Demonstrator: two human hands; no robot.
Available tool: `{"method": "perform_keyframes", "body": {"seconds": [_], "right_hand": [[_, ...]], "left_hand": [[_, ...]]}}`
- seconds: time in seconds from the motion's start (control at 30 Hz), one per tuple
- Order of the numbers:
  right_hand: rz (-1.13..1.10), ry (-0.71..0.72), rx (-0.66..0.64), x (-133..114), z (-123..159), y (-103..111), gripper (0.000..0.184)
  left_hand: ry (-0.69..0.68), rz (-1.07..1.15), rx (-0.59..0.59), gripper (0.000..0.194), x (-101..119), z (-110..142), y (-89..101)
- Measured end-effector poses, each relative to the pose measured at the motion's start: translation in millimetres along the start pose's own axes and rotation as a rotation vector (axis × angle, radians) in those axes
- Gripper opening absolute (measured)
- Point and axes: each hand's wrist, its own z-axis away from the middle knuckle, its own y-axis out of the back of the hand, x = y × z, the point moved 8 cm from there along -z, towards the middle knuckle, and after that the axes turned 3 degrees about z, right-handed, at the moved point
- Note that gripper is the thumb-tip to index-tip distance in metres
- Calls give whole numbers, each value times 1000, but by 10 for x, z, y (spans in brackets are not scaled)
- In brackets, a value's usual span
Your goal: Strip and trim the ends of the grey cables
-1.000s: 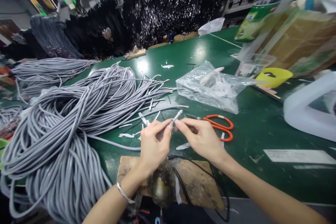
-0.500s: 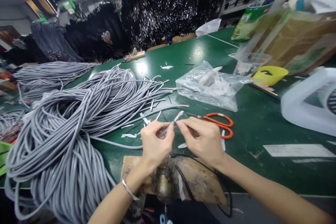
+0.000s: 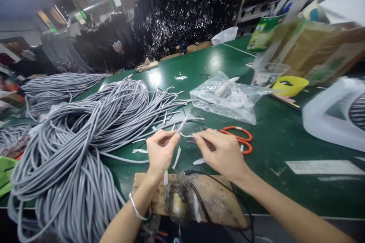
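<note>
My left hand (image 3: 161, 152) is closed in a pinch around a grey cable near its stripped, whitish end (image 3: 182, 123), which points up and away from me. A thin pale strand (image 3: 186, 135) stretches sideways from that end to my right hand (image 3: 222, 152), whose thumb and forefinger are pressed together on it. Just past the right hand lie scissors with orange handles (image 3: 236, 127), their blades partly hidden by that hand. The large bundle of grey cables (image 3: 94, 121) spreads out to the left, with loose ends towards the middle.
White scraps (image 3: 176, 158) lie around the hands. Beyond them is a clear plastic bag (image 3: 225, 97). A stained wooden board (image 3: 222, 201) with a metal piece and black cord sits at the near edge. To the right stand a yellow ring (image 3: 291, 86) and a white plastic container (image 3: 322, 115).
My hands have moved apart, the left one going leftwards. The thin strand now spans the gap between them, and the cable end has shifted left with my left hand.
</note>
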Motion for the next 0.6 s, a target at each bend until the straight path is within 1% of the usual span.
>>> {"method": "perform_keyframes", "body": {"seconds": [0.03, 0.17, 0.37, 0.6], "right_hand": [[1, 13, -14, -14, 7, -30, 30], [-26, 35, -2, -98, 39, -60, 27], [3, 32, -13, -100, 36, -50, 27], [4, 47, -2, -110, 59, -46, 27]], "left_hand": [[-26, -7, -6, 13, 20, 4, -5], [-107, -72, -11, 8, 81, 34, -30], [-161, -152, -15, 7, 156, 77, -50], [-233, -218, 7, 7, 215, 95, -48]]}}
